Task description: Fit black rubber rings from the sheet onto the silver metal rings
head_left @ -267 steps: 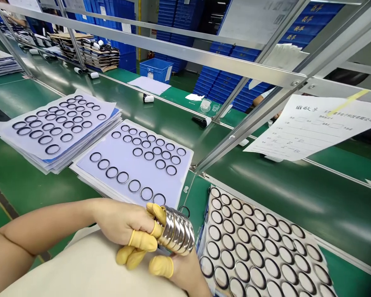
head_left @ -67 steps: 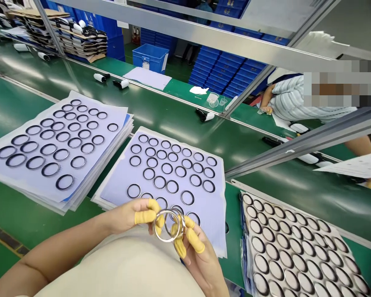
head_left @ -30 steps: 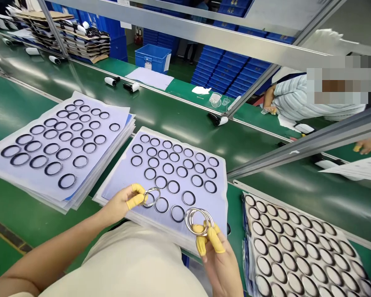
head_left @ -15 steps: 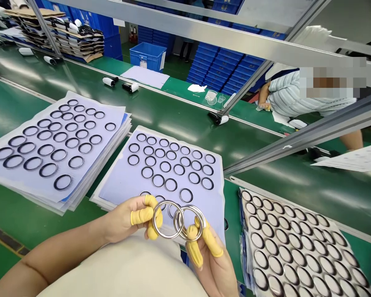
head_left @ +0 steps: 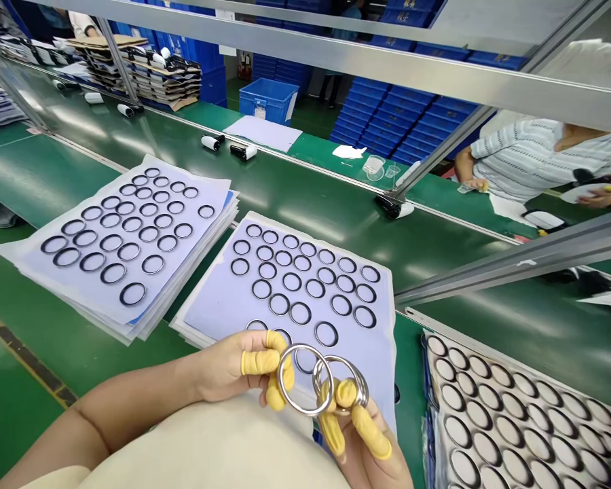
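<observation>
I read nothing here — white label on the blue plastic crate [head_left: 258, 107]: too small | markings on the stacked blue crates [head_left: 392, 102]: blurred | white notice on the back wall [head_left: 229, 50]: unreadable — no legible text in my view

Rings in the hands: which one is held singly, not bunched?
The ring pinched by the left hand; the right hand holds a bunch of overlapping rings.

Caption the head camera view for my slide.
Left hand and right hand in yellow finger cots hold metal rings over a sheet of dark rings.
</observation>
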Demonstrator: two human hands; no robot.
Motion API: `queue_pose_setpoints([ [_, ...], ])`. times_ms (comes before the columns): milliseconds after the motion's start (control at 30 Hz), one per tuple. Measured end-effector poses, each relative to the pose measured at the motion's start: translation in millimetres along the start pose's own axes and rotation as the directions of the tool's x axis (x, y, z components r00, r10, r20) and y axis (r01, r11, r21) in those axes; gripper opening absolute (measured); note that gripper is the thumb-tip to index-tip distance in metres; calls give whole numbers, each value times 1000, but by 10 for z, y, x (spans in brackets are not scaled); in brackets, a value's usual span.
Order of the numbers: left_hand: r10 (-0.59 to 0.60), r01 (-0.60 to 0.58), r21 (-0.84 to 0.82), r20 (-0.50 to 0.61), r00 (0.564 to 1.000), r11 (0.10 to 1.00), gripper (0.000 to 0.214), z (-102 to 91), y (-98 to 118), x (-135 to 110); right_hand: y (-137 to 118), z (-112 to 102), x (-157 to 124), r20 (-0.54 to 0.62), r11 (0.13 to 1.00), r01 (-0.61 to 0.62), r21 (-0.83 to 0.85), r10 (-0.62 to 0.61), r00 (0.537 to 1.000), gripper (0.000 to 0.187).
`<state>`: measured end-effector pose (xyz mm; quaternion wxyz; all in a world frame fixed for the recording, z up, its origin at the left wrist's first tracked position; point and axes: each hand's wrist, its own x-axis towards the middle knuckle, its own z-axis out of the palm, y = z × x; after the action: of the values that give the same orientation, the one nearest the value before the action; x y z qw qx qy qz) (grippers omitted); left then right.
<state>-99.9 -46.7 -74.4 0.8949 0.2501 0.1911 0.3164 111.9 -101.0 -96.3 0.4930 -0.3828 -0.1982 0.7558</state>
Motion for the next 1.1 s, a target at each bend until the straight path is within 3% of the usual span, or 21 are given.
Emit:
queue_pose_setpoints([
  [267,-6,6,37,-7,1000,999,39,-22,8,-14,-71,175,61,47,994,-65,-83,69,997,26],
  [367,37,-32,213,-22,999,977,42,-17,-6,-10,-96,272,46,9,992,-77,-103,78,997,30],
  [433,98,-64,448,-52,994,892,38,-38,-25,5,-105,294,38,-2,990,-84,-115,85,996,33],
  [500,219,-102,742,-62,974,663,28,-118,-57,35,-99,228,52,-13,986,-61,-158,59,998,34],
  [600,369,-50,995,12,929,92,18,-386,-135,89,-30,-87,140,-127,916,95,-391,-155,980,32],
  [667,355,54,981,16,935,-185,15,-626,-208,111,71,-399,237,-192,716,163,-679,-387,902,29],
  [700,348,88,970,-3,937,-227,13,-746,-248,113,136,-557,289,-162,547,169,-820,-504,848,30],
  [733,346,116,962,-23,938,-249,12,-856,-290,111,207,-700,341,-92,385,167,-907,-571,816,35],
  [833,339,163,959,-77,938,-234,8,-1094,-403,93,416,-964,465,-44,307,153,-939,-549,835,41],
  [967,340,181,972,-122,932,-148,12,-1193,-454,89,531,-967,544,-47,353,140,-925,-472,880,40],
  [1100,362,163,985,-174,916,61,9,-1077,-359,87,419,-859,519,-135,477,104,-873,-439,888,42],
])
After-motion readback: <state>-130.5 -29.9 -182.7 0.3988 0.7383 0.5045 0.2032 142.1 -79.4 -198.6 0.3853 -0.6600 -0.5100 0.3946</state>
